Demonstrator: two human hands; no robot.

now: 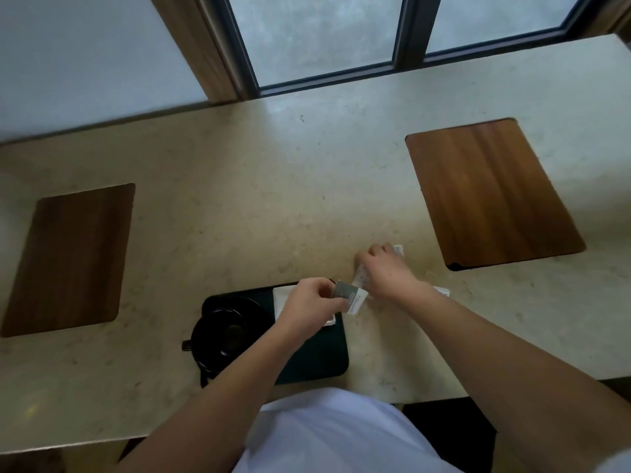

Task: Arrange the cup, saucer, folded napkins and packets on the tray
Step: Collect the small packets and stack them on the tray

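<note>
A dark tray (317,356) lies at the near edge of the beige table. On its left part a black cup (222,336) stands on a black saucer (252,307). A white folded napkin (283,297) lies on the tray's far right part, partly hidden under my left hand (312,302). That hand pinches a grey and white packet (350,297) over the tray's right edge. My right hand (386,271) is just right of the tray, fingers closed on white packets (362,278). More white packets show at its fingertips (397,249) and under its wrist (442,291).
Two wooden boards are set into the table, one at the left (68,261) and one at the far right (491,192). A window and wall run along the table's far edge. My white shirt fills the near bottom.
</note>
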